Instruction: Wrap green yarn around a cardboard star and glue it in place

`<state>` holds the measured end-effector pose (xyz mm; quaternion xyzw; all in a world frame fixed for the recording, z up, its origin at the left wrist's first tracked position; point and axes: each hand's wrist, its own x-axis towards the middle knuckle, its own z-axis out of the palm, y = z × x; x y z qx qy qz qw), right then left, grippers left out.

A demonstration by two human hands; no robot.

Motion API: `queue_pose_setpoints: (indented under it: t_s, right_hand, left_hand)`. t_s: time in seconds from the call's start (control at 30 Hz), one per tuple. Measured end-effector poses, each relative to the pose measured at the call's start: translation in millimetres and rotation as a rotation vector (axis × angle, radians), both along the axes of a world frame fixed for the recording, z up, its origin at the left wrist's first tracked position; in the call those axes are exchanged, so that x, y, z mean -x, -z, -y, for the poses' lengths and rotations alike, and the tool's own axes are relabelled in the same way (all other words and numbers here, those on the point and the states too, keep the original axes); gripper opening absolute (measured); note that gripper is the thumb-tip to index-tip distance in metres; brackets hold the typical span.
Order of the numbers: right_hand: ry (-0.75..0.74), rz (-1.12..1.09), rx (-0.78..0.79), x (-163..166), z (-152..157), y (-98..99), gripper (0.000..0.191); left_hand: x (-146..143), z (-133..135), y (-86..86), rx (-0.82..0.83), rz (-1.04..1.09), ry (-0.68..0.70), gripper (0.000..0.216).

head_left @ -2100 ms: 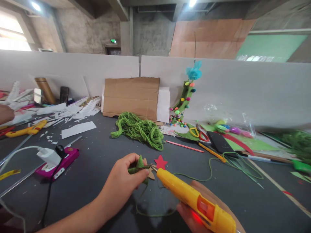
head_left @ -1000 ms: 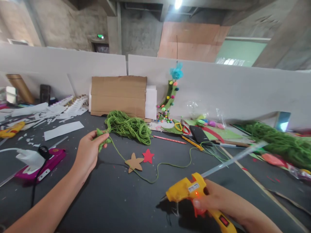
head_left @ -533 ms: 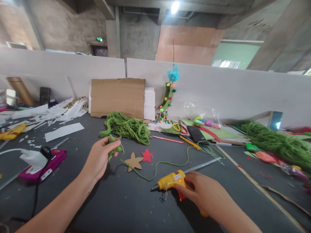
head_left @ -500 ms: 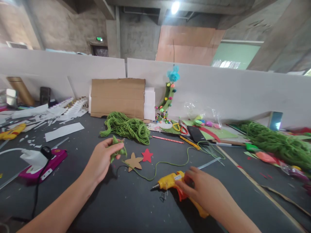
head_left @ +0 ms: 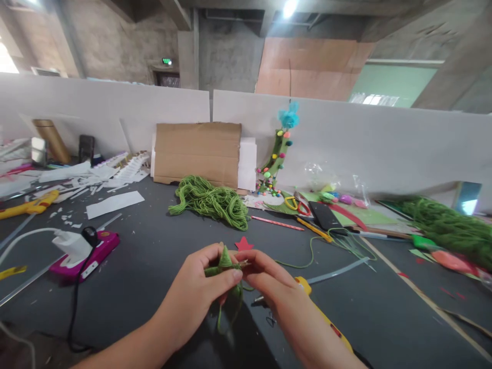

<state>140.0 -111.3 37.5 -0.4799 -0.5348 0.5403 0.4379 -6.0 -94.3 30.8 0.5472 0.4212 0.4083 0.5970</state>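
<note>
A star-shaped piece wrapped in green yarn is held up above the dark table. My left hand is closed round it, thumb on the near side. The fingertips of my right hand pinch its right-hand edge; exactly what lies between them is partly hidden. A loose yarn end dangles below, and a green strand runs off to the right across the table. Just behind my fingers lies a red star. Beneath my right hand and forearm rests a yellow glue gun, mostly covered.
Beyond my hands lies a green yarn skein before a cardboard sheet. A pompom-decorated green stand, scissors and a black phone are to the right. At left sits a magenta power strip with cables.
My right hand has left the glue gun and moved left to the yarn-wrapped star. My left hand has brought that star right and nearer. The cardboard star is now hidden behind my hands.
</note>
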Motion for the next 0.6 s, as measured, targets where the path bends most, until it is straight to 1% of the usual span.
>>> queue_pose_setpoints:
  t_s: [0.1,0.17,0.27,0.37,0.47,0.53,0.6]
  right_hand:
    - [0.040,0.241,-0.154,-1.7,-1.1,4.2,0.005]
    - [0.055,0.336,-0.228,-3.1,-2.1,7.0,0.010]
    - [0.042,0.291,-0.198,-5.3,-3.2,9.5,0.013]
    - [0.077,0.231,-0.145,-5.9,-2.9,10.0,0.011]
    - [0.094,0.238,-0.151,-5.5,-1.0,10.4,0.012]
    - [0.100,0.313,-0.216,-6.2,1.0,10.9,0.013]
    - [0.088,0.449,-0.347,-8.4,2.8,11.7,0.013]
  left_hand:
    - [-2.1,-3.0,-1.1,0.025,0.013,0.008,0.012]
    - [-4.0,-4.4,-0.7,0.056,0.035,0.018,0.012]
    - [-4.3,-5.9,0.8,0.108,0.087,0.024,0.011]
    - [-3.1,-7.0,0.7,0.157,0.143,0.008,0.009]
    - [-3.5,-8.2,0.1,0.209,0.176,-0.005,0.008]
    - [-4.4,-8.9,0.3,0.221,0.189,-0.004,0.008]
    - [-4.9,-9.4,0.6,0.217,0.204,-0.002,0.009]
